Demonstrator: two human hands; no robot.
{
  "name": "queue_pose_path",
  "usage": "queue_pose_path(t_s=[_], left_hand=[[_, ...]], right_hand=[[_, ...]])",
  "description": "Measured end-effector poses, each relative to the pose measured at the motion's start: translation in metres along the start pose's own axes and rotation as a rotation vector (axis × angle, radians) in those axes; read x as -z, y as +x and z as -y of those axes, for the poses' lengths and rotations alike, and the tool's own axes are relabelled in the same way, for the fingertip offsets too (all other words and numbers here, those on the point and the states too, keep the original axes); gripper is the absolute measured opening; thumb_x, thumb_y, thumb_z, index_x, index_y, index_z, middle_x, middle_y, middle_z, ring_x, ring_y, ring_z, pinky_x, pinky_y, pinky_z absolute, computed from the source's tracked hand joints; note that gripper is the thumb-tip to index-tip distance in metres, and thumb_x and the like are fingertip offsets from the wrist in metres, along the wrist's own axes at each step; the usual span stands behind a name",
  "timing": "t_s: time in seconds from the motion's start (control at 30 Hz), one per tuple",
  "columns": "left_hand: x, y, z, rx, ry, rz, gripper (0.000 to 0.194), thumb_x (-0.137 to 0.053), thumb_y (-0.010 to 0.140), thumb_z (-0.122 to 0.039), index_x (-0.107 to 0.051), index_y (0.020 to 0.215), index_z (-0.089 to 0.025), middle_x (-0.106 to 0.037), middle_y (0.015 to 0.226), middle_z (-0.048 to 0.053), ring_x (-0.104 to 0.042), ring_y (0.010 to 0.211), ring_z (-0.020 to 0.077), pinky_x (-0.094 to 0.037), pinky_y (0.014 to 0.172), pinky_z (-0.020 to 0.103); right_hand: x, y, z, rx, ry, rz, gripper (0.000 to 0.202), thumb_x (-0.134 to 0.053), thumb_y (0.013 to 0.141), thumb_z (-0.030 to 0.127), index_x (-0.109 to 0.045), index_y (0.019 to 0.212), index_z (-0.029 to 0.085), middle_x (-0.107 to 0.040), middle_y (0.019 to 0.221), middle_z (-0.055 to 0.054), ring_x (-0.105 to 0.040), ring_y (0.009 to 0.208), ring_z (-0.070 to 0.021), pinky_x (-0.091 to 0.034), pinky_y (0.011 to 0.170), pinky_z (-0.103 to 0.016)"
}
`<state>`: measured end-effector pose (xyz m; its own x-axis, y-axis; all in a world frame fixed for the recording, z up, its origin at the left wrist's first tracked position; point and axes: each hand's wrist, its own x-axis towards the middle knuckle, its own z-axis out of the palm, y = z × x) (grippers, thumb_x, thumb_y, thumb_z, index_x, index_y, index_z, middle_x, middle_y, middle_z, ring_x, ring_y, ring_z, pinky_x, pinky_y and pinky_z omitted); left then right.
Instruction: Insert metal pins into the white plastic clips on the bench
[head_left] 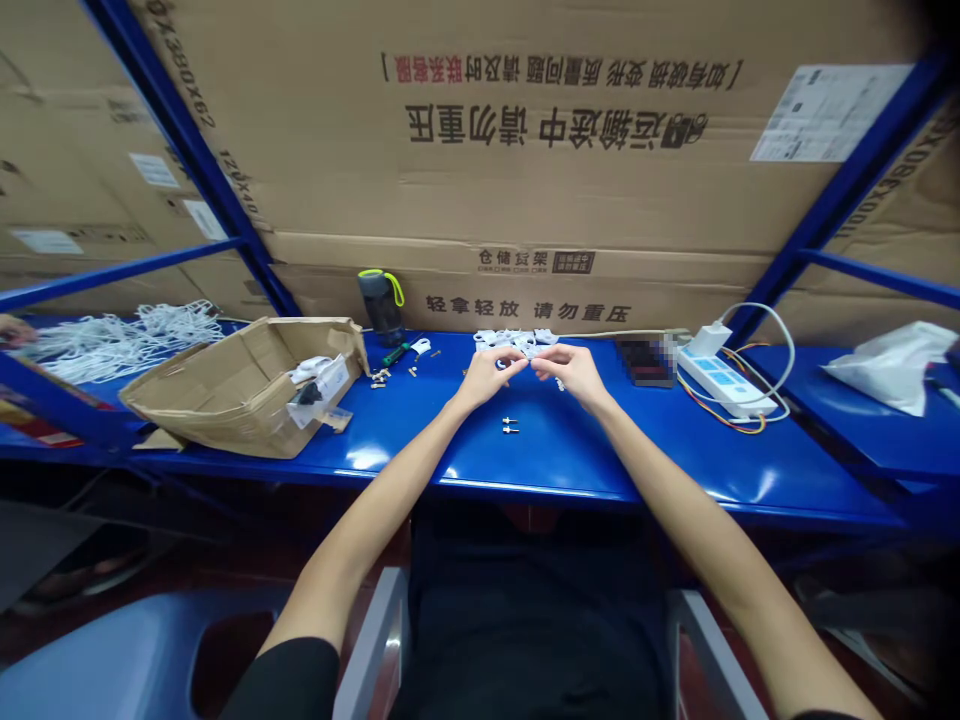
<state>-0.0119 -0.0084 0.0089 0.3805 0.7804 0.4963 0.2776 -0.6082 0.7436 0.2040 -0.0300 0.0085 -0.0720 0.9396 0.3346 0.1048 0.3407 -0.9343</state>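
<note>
My left hand and my right hand meet just in front of a cluster of white plastic pieces at the back of the blue table. Thumb and forefinger of each hand are pinched together, tips almost touching. Whatever sits between them is too small to make out; it may be whitish. Closer to me lie two small metal pins with pale ends. A few tiny white bits show beside my right fingers.
Left stands an open cardboard box; small brass-coloured parts, a green-handled screwdriver and a dark bottle are near it. A dark box and a white power strip with cables lie right. Cardboard walls the back.
</note>
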Motion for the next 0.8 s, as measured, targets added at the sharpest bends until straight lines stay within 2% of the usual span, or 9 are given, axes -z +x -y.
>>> queue_pose_path(t_s=[0.23, 0.37, 0.5, 0.6, 0.8], left_hand=[[-0.0007, -0.0013, 0.001, -0.029, 0.015, 0.006, 0.04, -0.071, 0.099, -0.055, -0.082, 0.101, -0.017, -0.083, 0.101, 0.008, -0.071, 0.071, 0.0172, -0.059, 0.06, 0.027], [-0.0022, -0.001, 0.0031, -0.031, -0.002, 0.034, 0.042, -0.071, 0.1, -0.056, -0.082, 0.105, -0.016, -0.083, 0.105, 0.008, -0.071, 0.07, 0.0171, -0.059, 0.06, 0.028], [-0.0017, -0.0003, 0.0012, -0.003, -0.02, -0.003, 0.044, -0.072, 0.098, -0.059, -0.083, 0.104, -0.017, -0.083, 0.106, 0.01, -0.074, 0.077, 0.0205, -0.058, 0.056, 0.028], [-0.0006, 0.0001, -0.0005, 0.007, -0.036, -0.031, 0.043, -0.073, 0.097, -0.06, -0.084, 0.105, -0.018, -0.084, 0.105, 0.009, -0.073, 0.073, 0.0194, -0.057, 0.055, 0.027], [-0.0004, 0.0008, 0.0026, 0.009, -0.048, -0.043, 0.044, -0.075, 0.095, -0.061, -0.085, 0.1, -0.019, -0.084, 0.104, 0.008, -0.07, 0.067, 0.018, -0.059, 0.055, 0.029]], right_hand=[[-0.0018, -0.0025, 0.003, 0.051, -0.098, -0.013, 0.054, -0.091, 0.069, 0.07, -0.082, 0.086, 0.019, -0.081, 0.077, -0.008, -0.076, 0.068, -0.0262, -0.064, 0.07, -0.039], [-0.0047, -0.004, 0.0052, 0.067, -0.137, -0.007, 0.047, -0.088, 0.075, 0.066, -0.084, 0.087, 0.021, -0.082, 0.077, -0.007, -0.076, 0.069, -0.0262, -0.064, 0.071, -0.038], [-0.005, -0.0027, 0.0045, 0.067, -0.093, 0.003, 0.048, -0.09, 0.074, 0.065, -0.086, 0.092, 0.02, -0.083, 0.083, -0.008, -0.078, 0.072, -0.0267, -0.065, 0.075, -0.039], [-0.0034, -0.0013, 0.0036, 0.054, -0.065, 0.011, 0.052, -0.09, 0.074, 0.066, -0.087, 0.098, 0.02, -0.085, 0.092, -0.009, -0.079, 0.077, -0.0274, -0.066, 0.08, -0.041], [0.0011, -0.0004, 0.0026, 0.054, -0.056, 0.008, 0.05, -0.092, 0.074, 0.063, -0.084, 0.091, 0.017, -0.082, 0.082, -0.009, -0.077, 0.076, -0.027, -0.064, 0.074, -0.039]])
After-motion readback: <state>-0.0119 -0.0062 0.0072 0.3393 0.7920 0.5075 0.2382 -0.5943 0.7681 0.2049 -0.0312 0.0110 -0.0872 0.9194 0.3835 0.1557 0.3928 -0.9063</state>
